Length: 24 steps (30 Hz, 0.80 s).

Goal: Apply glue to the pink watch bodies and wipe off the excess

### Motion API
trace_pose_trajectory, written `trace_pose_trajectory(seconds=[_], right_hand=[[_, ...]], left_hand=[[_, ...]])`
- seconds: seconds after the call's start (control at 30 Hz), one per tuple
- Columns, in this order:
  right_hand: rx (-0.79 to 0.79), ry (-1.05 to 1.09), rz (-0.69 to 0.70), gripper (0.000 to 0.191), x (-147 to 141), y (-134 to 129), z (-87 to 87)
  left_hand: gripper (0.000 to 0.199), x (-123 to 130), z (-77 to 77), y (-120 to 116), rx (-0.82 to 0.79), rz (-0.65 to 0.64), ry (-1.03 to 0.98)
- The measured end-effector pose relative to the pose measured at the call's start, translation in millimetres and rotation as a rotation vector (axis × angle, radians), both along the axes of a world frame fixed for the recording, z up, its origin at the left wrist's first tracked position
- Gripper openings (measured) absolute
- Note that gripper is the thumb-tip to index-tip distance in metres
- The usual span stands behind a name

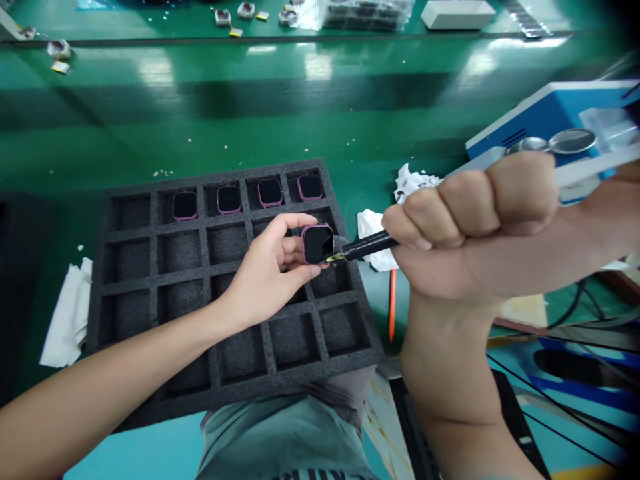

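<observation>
My left hand point(270, 267) pinches a smartwatch case point(318, 244) with a dark square screen and purple frame between thumb and fingers. It is held above a black foam tray point(215, 268). My right hand point(470, 207) is a fist around a black-handled pen-like tool point(367, 245); its exact kind is unclear. The tool's thin yellowish tip lies at the lower right edge of the watch case; contact cannot be made out. Several similar watch cases sit in the tray's far row, among them one point(310, 187) at the right end and another point(185, 205) further left.
White crumpled tissue point(377, 230) and an orange stick point(393, 307) lie right of the tray. A blue machine point(545, 123) stands at the far right. Folded white cloth point(70, 313) lies left. Small parts and a white box point(457, 15) are on the back ledge.
</observation>
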State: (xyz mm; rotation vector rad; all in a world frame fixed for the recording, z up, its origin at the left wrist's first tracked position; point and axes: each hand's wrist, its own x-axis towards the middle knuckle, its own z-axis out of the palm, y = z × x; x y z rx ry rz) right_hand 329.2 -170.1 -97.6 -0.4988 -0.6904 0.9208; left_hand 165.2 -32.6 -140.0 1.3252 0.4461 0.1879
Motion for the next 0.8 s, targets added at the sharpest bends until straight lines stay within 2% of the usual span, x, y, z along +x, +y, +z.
trace_pose_trajectory(seconds=[0.43, 0.57, 0.7, 0.8], right_hand=[[0.001, -0.039, 0.012, 0.073, 10, -7, -3.3], [0.023, -0.038, 0.042, 0.070, 22, -4, -14.6], [0.159, -0.076, 0.030, 0.071, 36, 4, -29.1], [0.144, -0.053, 0.076, 0.068, 37, 0, -28.0]], left_hand=[[0.051, 1, 1.8, 2, -0.018, 0.000, 0.003], [0.051, 1, 0.7, 2, -0.017, -0.003, -0.009], [0.052, 0, -0.9, 3, -0.010, -0.005, -0.014], [0.052, 0, -0.7, 3, -0.011, -0.005, -0.012]])
